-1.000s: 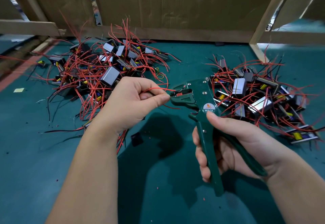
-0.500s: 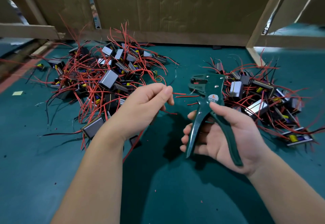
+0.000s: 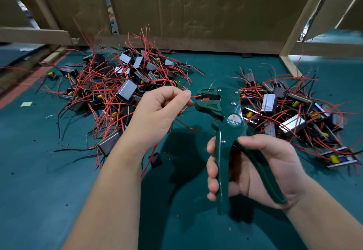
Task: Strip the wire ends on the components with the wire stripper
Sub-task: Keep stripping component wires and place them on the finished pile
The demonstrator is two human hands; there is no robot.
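Green mat (image 3: 49,200), seemingly cardboard backing (image 3: 196,10)

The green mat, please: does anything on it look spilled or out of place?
Only small things: red specks lie scattered across the green mat, likely bits of stripped insulation, and a pale yellow scrap lies alone at the far left.

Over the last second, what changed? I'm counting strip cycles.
The right hand let the wire stripper open, drew it off the red wire, then brought it back: the wire end now sits at the jaws again. The left hand pinches the wire as before.
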